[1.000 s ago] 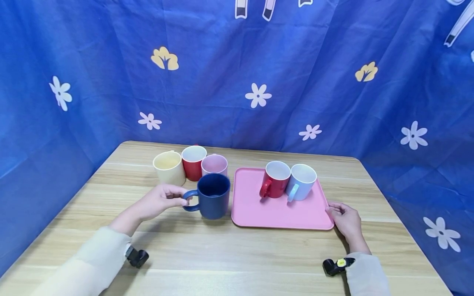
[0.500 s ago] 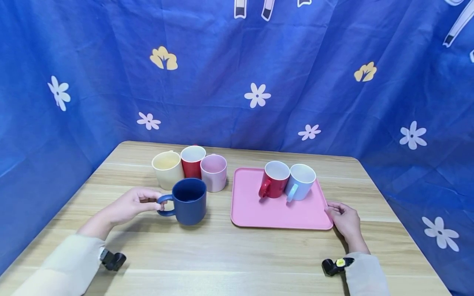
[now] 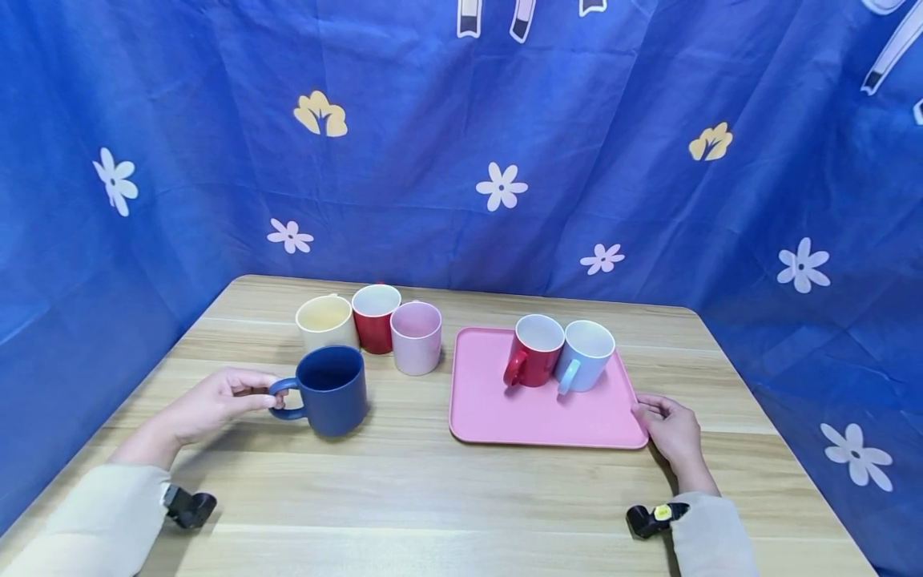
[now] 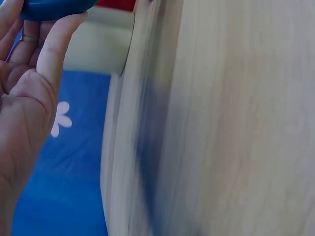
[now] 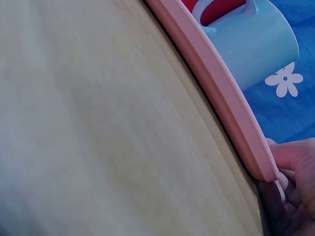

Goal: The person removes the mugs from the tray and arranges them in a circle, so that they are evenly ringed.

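My left hand (image 3: 215, 405) pinches the handle of a dark blue mug (image 3: 335, 399), held upright at the left of the table. In the left wrist view only the bottom of this mug (image 4: 56, 7) shows, above the thumb. At the right, my right hand (image 3: 674, 437) grips the near right edge of a pink tray (image 3: 490, 417), thumb at the rim. The right wrist view has that hand (image 5: 300, 182) at the tray's corner. On the tray stand a red mug (image 3: 535, 361) and a light blue mug (image 3: 590, 365), side by side.
Behind the dark blue mug stand a cream mug (image 3: 320, 330), a second red mug (image 3: 375, 328) and a pale pink mug (image 3: 417, 353). A blue patterned cloth (image 3: 433, 160) hangs beyond the wooden table (image 3: 433, 505).
The left hand has carried the dark blue mug leftward, away from the tray and from in front of the pale pink mug. The right hand and tray have stayed in place.
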`<action>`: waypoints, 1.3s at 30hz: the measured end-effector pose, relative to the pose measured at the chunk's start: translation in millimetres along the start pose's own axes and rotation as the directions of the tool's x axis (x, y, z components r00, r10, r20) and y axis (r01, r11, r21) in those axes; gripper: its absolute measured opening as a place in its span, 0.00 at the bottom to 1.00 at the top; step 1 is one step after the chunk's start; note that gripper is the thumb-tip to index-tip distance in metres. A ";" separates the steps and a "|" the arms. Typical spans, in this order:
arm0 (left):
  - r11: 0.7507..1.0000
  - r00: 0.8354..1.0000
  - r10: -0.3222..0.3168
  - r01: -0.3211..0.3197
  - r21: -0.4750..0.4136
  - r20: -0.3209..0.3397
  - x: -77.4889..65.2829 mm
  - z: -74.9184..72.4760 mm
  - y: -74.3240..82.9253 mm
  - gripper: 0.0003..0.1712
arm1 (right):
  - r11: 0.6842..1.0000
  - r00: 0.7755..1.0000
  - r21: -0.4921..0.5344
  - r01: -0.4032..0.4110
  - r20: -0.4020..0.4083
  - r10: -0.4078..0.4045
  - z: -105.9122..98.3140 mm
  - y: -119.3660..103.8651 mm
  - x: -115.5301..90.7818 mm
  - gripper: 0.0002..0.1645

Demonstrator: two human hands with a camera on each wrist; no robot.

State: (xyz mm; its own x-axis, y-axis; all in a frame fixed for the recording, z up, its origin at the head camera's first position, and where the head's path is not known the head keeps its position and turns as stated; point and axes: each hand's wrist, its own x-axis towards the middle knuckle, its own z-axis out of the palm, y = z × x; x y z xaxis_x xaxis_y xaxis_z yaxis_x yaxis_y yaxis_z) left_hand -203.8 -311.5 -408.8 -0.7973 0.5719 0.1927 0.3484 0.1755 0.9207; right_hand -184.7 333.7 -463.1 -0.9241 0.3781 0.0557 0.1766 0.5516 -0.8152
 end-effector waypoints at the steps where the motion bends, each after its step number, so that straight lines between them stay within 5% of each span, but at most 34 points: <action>1: 1.000 1.000 -0.005 0.005 -0.002 -0.004 -1.4 -2.1 -1.0 0.10 | 1.000 1.000 -0.002 0.001 0.000 -0.001 -0.1 0.2 0.0 0.20; 7: 1.000 0.999 -0.018 0.018 0.009 -0.029 -8.8 -14.7 -8.1 0.09 | 1.000 1.000 -0.011 0.001 -0.006 -0.001 -0.3 1.4 0.9 0.20; 19: 0.990 0.998 -0.045 0.038 -0.135 -0.047 -21.1 -32.7 -19.4 0.13 | 1.000 1.000 -0.010 0.004 0.000 -0.004 -0.2 0.4 1.2 0.20; 28: 0.937 1.000 0.005 -0.005 -0.348 0.001 -27.0 -40.4 -27.5 0.24 | 1.000 1.000 -0.016 -0.003 0.008 0.003 -0.6 -0.4 0.8 0.20; 39: 0.953 0.999 -0.020 0.011 -0.303 -0.026 -27.2 -42.0 -28.5 0.19 | 1.000 1.000 -0.002 -0.018 0.010 0.018 -0.9 -1.2 0.1 0.20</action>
State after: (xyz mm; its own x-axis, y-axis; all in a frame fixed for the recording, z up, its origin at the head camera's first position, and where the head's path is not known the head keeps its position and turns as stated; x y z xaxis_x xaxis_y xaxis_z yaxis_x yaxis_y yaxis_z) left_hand -212.8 -365.7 -426.0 -0.8169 0.5470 0.1828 0.1738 -0.0687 0.9824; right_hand -184.7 333.7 -461.7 -0.9241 0.3805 0.0353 0.1939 0.5465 -0.8147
